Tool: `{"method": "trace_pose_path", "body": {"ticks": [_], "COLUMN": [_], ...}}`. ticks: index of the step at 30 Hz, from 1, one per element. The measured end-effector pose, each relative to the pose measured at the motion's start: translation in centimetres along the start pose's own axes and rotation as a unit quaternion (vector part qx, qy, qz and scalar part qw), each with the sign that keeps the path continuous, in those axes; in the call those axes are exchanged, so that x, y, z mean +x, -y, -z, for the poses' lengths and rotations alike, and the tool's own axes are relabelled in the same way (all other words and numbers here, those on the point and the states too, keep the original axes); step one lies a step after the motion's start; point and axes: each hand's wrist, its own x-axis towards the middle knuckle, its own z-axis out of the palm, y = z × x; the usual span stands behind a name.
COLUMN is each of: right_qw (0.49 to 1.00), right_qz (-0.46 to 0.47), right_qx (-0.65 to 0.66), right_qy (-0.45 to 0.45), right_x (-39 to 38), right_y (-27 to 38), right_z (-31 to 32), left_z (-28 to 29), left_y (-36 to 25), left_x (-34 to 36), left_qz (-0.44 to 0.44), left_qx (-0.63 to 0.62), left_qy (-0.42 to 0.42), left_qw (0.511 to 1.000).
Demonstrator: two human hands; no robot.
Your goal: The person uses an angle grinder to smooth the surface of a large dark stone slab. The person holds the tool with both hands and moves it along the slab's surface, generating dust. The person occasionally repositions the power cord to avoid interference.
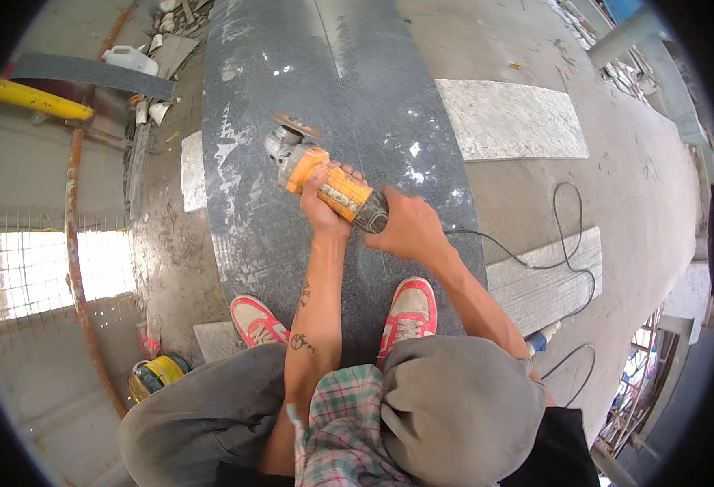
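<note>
An orange and grey angle grinder [331,188] is held in both my hands over a large dark board. Its disc [296,125] points up and away from me, seemingly off the board's surface. My left hand [324,208] wraps round the middle of the orange body, thumb on top. At the black rear end, my right hand [409,227] grips the casing. Some of the right fingers are hidden behind the tool. Beneath, the dark board [292,235] shows white scuffs, and a thin line runs along its far part.
A black cord [564,261] loops across the floor on the right, over a pale plank [545,276]. Another pale board [513,120] juts from under the dark one. My shoes [409,312] stand on the dark board. Rusty pipe [77,227] and a yellow tape roll [160,373] are left.
</note>
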Motion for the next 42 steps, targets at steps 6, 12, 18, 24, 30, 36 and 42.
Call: {"method": "trace_pose_path", "body": {"ticks": [6,12,18,24,30,36,42], "right_qw": [0.984,0.976,0.947,0.969,0.928,0.944,0.949], "right_qz": [0.077,0.002,0.042,-0.094,-0.184,-0.008,-0.098], "right_qx": [0.119,0.183,0.291,-0.030,-0.002,0.310,0.284], "right_qy": [-0.108,-0.120,-0.131,-0.227,-0.323,-0.111,-0.098], "right_x": [1.1,2.7,4.4,-2.2,-3.7,4.3,7.3], "right_y": [-1.4,0.9,-0.5,-14.7,-15.6,-2.8,-0.1], "right_z": [-5.0,-9.3,-10.2,-8.7,-4.8,-6.7,-8.2], "left_z": [-0.3,3.0,4.3,4.7,4.9,4.7,4.1], "left_y": [-1.0,-3.4,-3.8,-4.1,-2.2,-1.2,-1.3], "left_x": [-0.2,2.1,4.5,6.6,7.4,7.6,9.5], "left_qz": [0.081,0.172,0.193,0.182,0.149,0.201,0.241], "left_qx": [0.085,0.126,0.137,0.100,0.134,0.135,0.193], "left_qy": [-0.006,0.002,-0.011,0.009,0.004,-0.002,0.006], "left_qw": [0.993,0.977,0.971,0.978,0.980,0.970,0.951]}}
